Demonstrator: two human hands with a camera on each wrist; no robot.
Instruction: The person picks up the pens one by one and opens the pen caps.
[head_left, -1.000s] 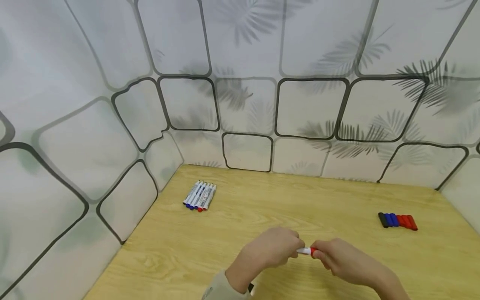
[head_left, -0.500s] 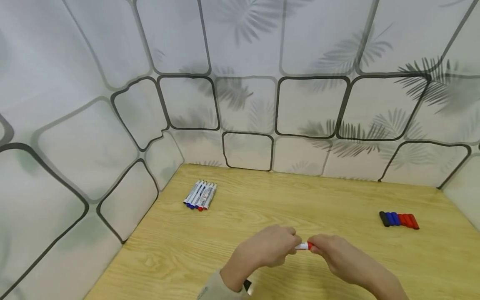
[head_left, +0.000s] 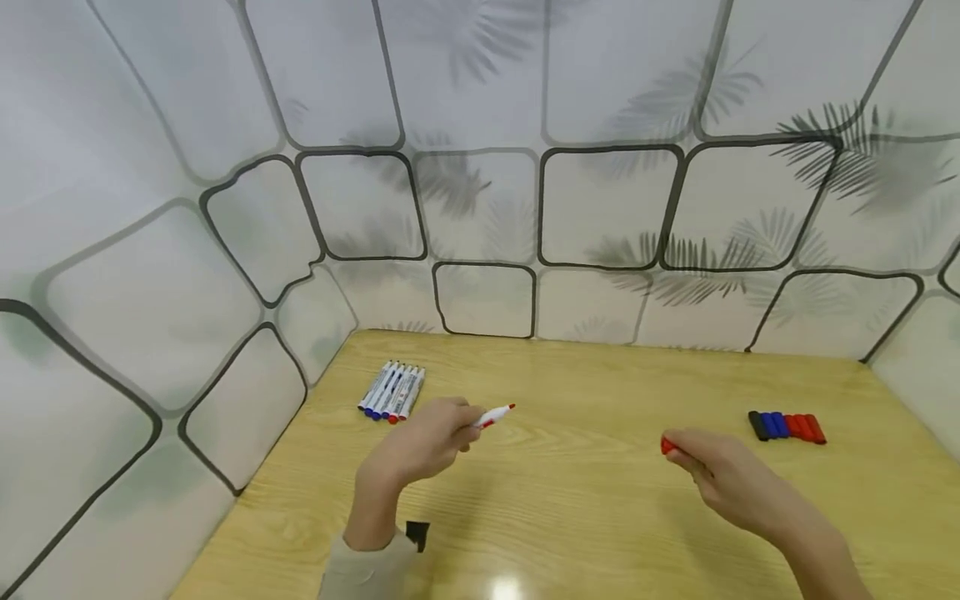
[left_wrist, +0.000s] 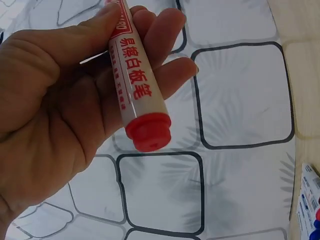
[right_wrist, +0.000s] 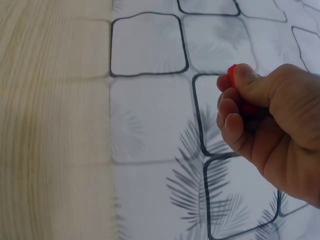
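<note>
My left hand [head_left: 431, 442] pinches an uncapped whiteboard marker [head_left: 492, 416], its red tip pointing right and away in the head view. In the left wrist view the marker [left_wrist: 137, 75] shows a white barrel with red lettering and a red end, held between thumb and fingers. Well to the right, my right hand [head_left: 738, 479] grips a red marker cap [head_left: 667, 446]. Most of that cap [right_wrist: 232, 75] is hidden by the thumb and curled fingers in the right wrist view. Both hands are raised over the wooden table [head_left: 555, 517].
Several capless-looking white markers [head_left: 392, 392] with blue and red ends lie side by side at the table's back left. A row of caps [head_left: 787, 427], black, blue and red, lies at the right. A patterned curtain [head_left: 487, 208] borders the table behind and at left.
The red cap has come off the marker. My left hand has moved left and away with the marker, while my right hand has moved right with the cap.
</note>
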